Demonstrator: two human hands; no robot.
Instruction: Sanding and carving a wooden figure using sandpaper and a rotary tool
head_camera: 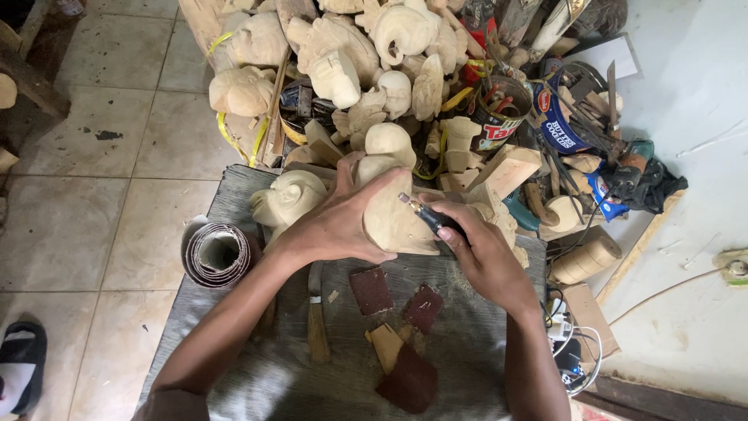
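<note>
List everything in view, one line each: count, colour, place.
carving in hand: one, pale wood, on the grey cloth
rotary tool: one, black, tip on that carving
unfinished carvings: many, pale, heaped behind
sandpaper pieces: several, dark red-brown, on grey cloth
sandpaper roll: one, brown-backed, left edge of the cloth
brush: one, wooden handle, on the cloth
tins: two, printed, among tools at the back right
sandal: one, black, on the floor, lower left
left hand: steadies the carving
right hand: grips the tool

A round can (497,117) with a red, black and white label stands among the carvings. Right of it lies a blue packet (557,117), and further right another blue packet (604,195).
</note>
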